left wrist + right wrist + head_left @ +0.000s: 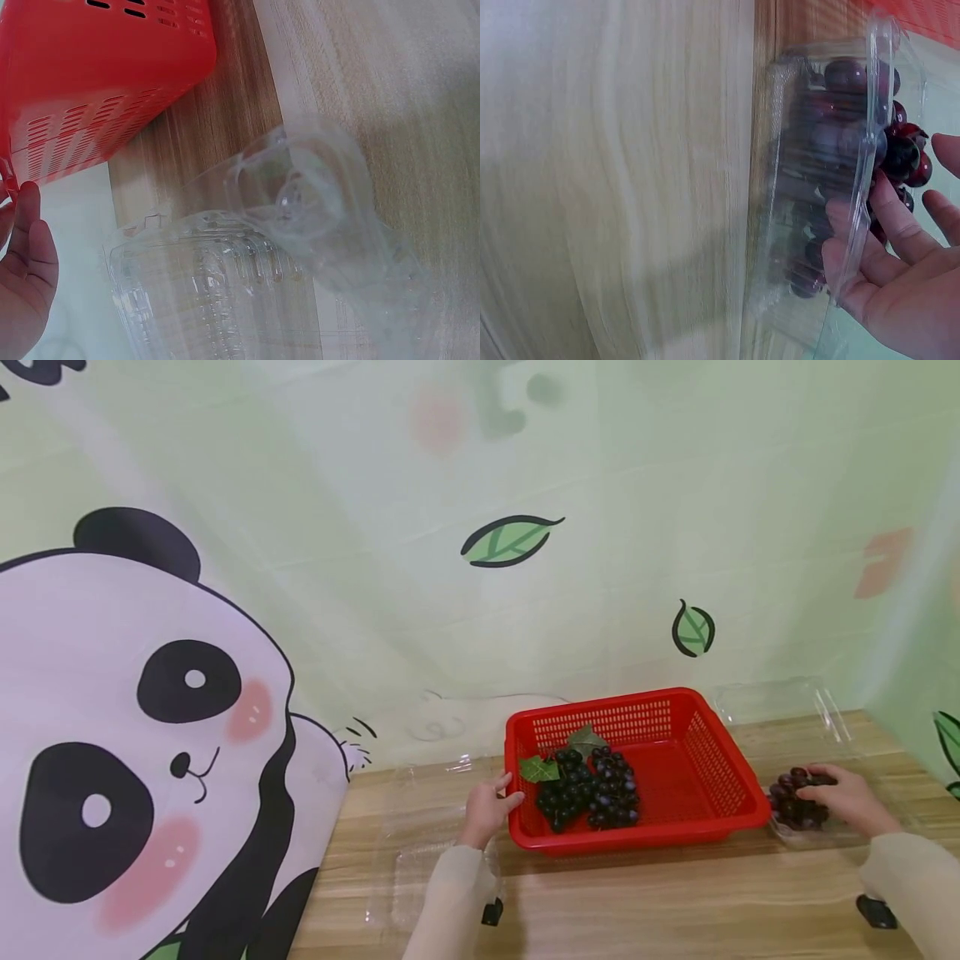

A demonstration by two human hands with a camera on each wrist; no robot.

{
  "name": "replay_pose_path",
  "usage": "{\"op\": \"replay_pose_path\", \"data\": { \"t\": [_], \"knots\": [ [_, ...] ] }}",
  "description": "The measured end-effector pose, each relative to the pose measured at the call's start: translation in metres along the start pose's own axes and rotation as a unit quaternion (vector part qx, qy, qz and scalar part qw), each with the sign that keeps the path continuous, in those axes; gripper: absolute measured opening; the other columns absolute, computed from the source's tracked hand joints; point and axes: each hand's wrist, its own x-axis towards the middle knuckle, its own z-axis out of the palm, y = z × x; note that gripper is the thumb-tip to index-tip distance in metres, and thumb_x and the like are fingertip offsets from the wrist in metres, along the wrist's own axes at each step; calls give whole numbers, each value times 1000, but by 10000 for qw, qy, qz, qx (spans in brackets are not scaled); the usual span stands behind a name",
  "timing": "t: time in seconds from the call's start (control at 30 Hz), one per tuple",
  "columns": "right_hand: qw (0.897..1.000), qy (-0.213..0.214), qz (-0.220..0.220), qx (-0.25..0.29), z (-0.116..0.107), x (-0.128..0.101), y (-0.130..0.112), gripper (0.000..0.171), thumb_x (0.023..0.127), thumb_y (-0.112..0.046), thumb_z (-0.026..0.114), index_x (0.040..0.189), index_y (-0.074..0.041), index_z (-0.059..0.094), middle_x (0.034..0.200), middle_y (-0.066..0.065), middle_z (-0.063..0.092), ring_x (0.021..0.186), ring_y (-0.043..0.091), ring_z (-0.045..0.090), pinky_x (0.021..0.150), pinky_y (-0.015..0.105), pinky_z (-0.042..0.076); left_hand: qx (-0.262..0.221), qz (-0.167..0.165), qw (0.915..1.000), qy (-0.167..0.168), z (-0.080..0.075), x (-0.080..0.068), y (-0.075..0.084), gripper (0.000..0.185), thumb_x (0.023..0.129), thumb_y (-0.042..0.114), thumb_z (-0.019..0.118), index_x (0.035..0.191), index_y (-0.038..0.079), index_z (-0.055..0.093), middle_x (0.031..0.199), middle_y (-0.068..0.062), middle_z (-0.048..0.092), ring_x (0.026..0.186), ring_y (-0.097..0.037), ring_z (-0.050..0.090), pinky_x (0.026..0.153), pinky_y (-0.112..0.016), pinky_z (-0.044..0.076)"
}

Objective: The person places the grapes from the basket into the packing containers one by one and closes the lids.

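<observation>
A red plastic basket (697,777) stands on the wooden table. Two bunches of dark grapes (585,789) with green leaves (540,768) lie in its left part. At the basket's left rim, my left hand (487,810) pinches the edge between thumb and fingers. To the right of the basket, a clear plastic box (780,112) contains reddish-purple grapes (904,154). My right hand (847,797) reaches into that box, its lower fingers (855,262) curled in behind the clear wall against the grapes. Some fingertips are hidden among them.
Left of the basket, another clear plastic box (210,285) lies on the table (675,910), below my left forearm. A raised clear lid (787,714) stands behind the right-hand grapes. A printed panda backdrop (375,568) hangs behind the table.
</observation>
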Motion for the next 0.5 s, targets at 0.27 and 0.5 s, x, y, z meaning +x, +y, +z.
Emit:
{"op": "replay_pose_path", "data": {
  "t": [0.27,0.5],
  "knots": [
    [9995,-269,123,110,-14,-6,2,62,88,-24,45,127,18,20,117,43,38,83,34,59,65,38,49,114,52,9999,32,1,2,-1,47,81,15,62,124,3,49,134,-12,43,70,-15,56,59,-24,51],
    [9999,-21,117,5,-22,-6,16,64,90,-32,43,128,16,22,120,43,34,85,37,58,61,36,48,126,41,9999,9,0,0,0,47,81,14,62,125,3,48,134,-14,42,73,-17,56,63,-26,52]
  ]
}}
